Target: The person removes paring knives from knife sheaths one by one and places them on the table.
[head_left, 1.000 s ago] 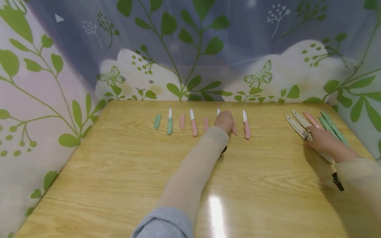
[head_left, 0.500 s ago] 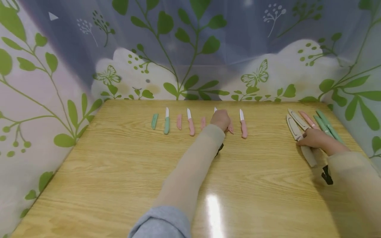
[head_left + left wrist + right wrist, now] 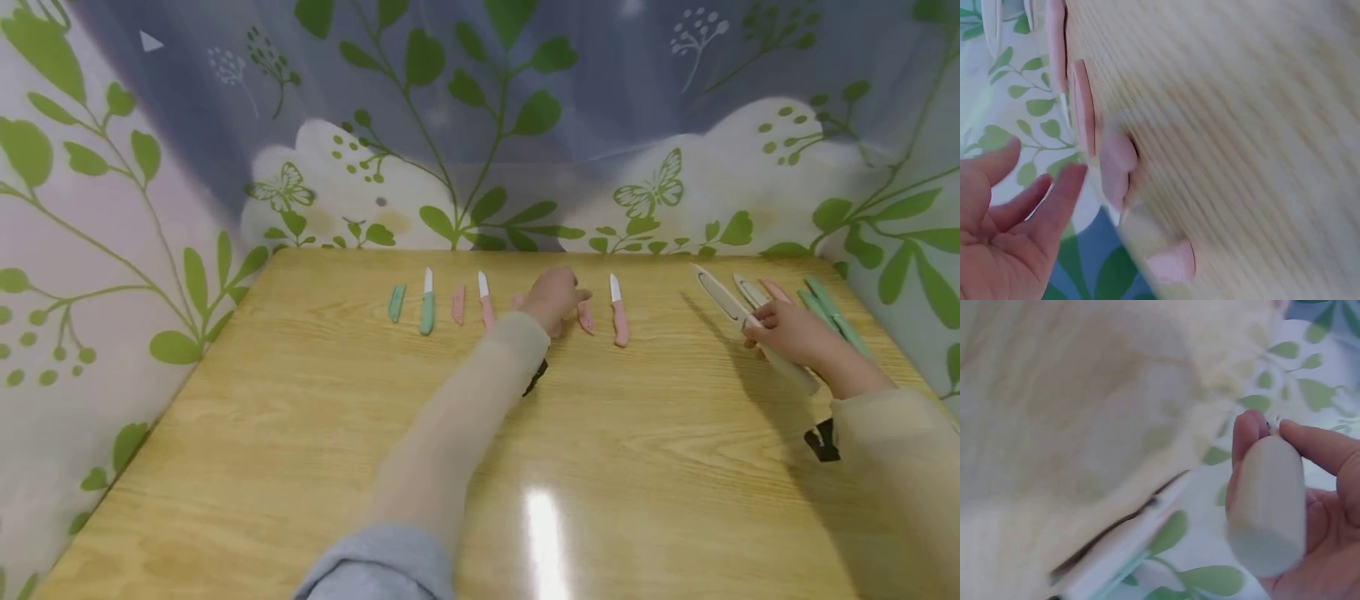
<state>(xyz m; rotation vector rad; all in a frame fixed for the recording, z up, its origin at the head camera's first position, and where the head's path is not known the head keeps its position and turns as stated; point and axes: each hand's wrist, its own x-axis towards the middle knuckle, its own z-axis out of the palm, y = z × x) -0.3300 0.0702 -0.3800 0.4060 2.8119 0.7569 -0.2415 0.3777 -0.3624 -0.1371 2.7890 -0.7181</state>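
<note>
My right hand (image 3: 795, 335) pinches a large cream knife (image 3: 722, 296) with a cream cover over its blade, raised off the table. In the right wrist view its thick handle (image 3: 1267, 506) lies between thumb and fingers (image 3: 1247, 432). My left hand (image 3: 553, 297) hovers by the row of small knives, fingers spread and holding nothing; in the left wrist view the hand (image 3: 1016, 231) is beside a pink knife (image 3: 1116, 162) and a pink sheath (image 3: 1084, 109). In the head view the arm hides part of that pink knife.
Left along the row lie a green sheath (image 3: 397, 303), a green knife (image 3: 427, 310), a pink sheath (image 3: 458, 305) and a pink knife (image 3: 486, 300). Another pink knife (image 3: 619, 323) lies right of my left hand. At far right are a second cream knife (image 3: 750, 290) and green knives (image 3: 825, 304).
My right hand has lifted the cream knife from the table, tip moving left. My left hand has shifted slightly left and back from the small pink knife, its fingers loosened.
</note>
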